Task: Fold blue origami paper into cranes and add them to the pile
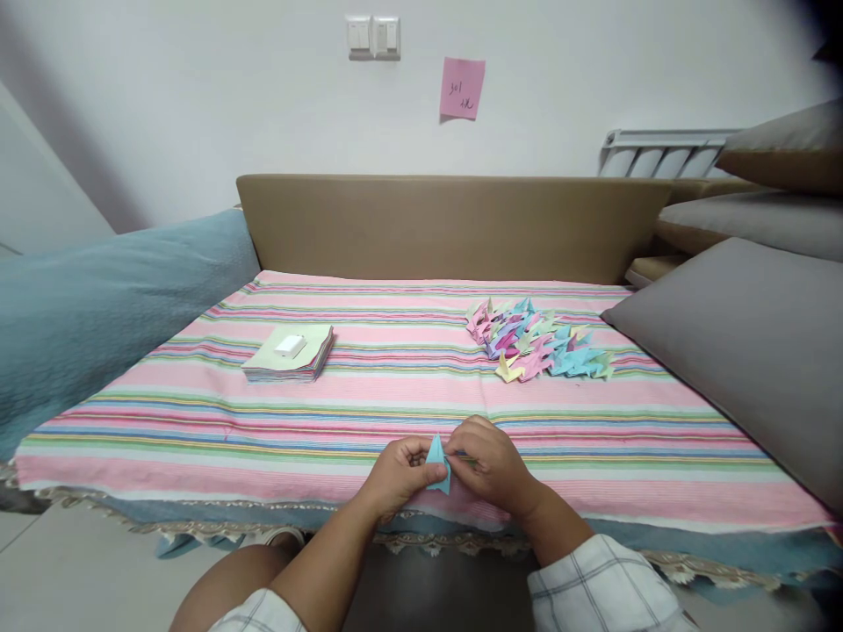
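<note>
Between my hands, above the front edge of the striped cloth, is a small light-blue folded paper [437, 453] with a pointed top. My left hand [401, 474] pinches its lower part, the thumb lying across the front. On the other side, my right hand [491, 465] has thumb and forefinger closed at the paper's right edge, seemingly on a small flap. Farther back to the right lies a cluster of folded paper cranes [527, 342] in pink, blue, purple, green and yellow. A stack of square paper sheets [277, 358] sits at the left with a small white block [290, 346] on top.
The pink striped cloth [395, 377] covers a sofa seat with a brown backrest [448, 228]. Grey cushions [738, 351] are piled on the right, and a blue-covered armrest [132, 298] bounds the left. A pink note [462, 88] and light switches [373, 38] are on the wall.
</note>
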A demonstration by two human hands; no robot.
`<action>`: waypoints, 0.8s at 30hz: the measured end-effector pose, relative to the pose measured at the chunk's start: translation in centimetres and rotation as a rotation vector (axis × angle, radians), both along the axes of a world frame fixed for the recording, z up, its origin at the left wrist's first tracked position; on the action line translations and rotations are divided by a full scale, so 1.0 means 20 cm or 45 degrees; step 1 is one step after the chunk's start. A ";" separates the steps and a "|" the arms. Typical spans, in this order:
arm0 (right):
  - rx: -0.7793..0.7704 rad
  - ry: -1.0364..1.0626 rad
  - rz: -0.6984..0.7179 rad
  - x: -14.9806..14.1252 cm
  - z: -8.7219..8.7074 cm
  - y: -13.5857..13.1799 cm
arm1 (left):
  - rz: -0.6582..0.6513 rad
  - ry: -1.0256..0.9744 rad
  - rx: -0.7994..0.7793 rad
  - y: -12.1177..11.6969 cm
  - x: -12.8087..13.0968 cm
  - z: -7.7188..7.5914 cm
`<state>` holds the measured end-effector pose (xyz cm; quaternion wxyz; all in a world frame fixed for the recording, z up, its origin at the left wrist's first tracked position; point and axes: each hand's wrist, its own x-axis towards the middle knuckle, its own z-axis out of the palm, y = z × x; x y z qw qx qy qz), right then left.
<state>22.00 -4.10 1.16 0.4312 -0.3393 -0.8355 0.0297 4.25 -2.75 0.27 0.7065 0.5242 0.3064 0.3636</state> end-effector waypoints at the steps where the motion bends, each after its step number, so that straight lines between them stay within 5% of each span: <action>1: 0.003 0.000 -0.004 0.00 0.00 0.00 | 0.005 0.016 0.002 0.00 0.00 0.00; 15: 0.105 -0.003 -0.098 -0.03 -0.03 -0.01 | 0.111 -0.021 -0.101 0.00 0.02 0.01; 24: 0.004 0.078 -0.016 -0.03 -0.02 -0.01 | 0.144 0.004 -0.019 0.00 0.01 0.01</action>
